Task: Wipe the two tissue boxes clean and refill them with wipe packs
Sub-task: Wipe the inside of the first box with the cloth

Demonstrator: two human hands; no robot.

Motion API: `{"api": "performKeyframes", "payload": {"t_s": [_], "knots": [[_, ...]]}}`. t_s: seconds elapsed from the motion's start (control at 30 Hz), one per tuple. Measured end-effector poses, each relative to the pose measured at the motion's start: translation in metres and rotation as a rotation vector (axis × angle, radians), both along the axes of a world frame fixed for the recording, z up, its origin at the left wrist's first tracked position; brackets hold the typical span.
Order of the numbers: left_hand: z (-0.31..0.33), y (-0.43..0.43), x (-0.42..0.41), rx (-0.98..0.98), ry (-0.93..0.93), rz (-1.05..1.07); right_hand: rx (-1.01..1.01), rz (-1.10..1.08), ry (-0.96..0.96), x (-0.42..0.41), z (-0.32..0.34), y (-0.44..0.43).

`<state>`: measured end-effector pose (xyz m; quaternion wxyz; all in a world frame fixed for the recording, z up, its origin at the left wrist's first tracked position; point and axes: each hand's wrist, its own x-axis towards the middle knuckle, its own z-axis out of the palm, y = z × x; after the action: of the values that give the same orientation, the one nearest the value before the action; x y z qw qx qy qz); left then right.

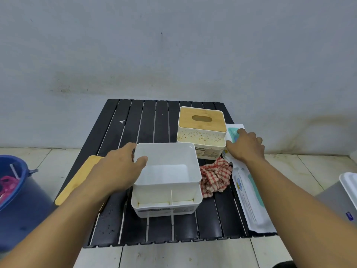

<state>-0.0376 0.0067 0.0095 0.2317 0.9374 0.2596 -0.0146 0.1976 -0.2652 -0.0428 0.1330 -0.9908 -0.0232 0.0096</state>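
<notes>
Near tissue box (167, 178), mid-table: found lidless, clean, unfilled, rim gripped by left hand (119, 171). Far tissue box (201, 136): judged unwiped, spotted. Wipe pack (232, 132) at right edge is pressed by near-flat fingers of right hand (246, 147).

We see the bamboo lid (77, 180) only in part: the left hand (123, 167) and its forearm cover one side. The right hand (246, 147) lies over much of the far wipe pack (232, 132), and the near wipe pack (249, 202) passes beneath that forearm. Left of the left hand, the picture's edge cuts the blue bucket (19, 209). The label (162, 209) on the open tissue box (166, 190) that the left hand grips is too blurred to read.
</notes>
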Motion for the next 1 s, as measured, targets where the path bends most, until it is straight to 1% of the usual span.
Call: {"api": "performKeyframes", "payload": {"t_s": [0.13, 0.4, 0.67, 0.83, 1.0], "knots": [[0.001, 0.000, -0.002, -0.019, -0.001, -0.011, 0.006, 0.017, -0.007, -0.007, 0.002, -0.005], [0.001, 0.004, -0.010, -0.117, -0.031, -0.031, 0.027, 0.065, -0.034, -0.037, 0.017, -0.003], [0.001, 0.002, -0.016, -0.140, -0.020, -0.036, 0.150, 0.183, 0.033, -0.080, 0.032, 0.015], [-0.001, 0.001, -0.016, -0.149, -0.036, -0.054, 0.107, 0.239, 0.084, -0.094, 0.030, 0.017], [-0.003, 0.005, -0.014, -0.176, -0.058, -0.054, -0.001, 0.279, 0.125, -0.099, 0.027, 0.019]]}}
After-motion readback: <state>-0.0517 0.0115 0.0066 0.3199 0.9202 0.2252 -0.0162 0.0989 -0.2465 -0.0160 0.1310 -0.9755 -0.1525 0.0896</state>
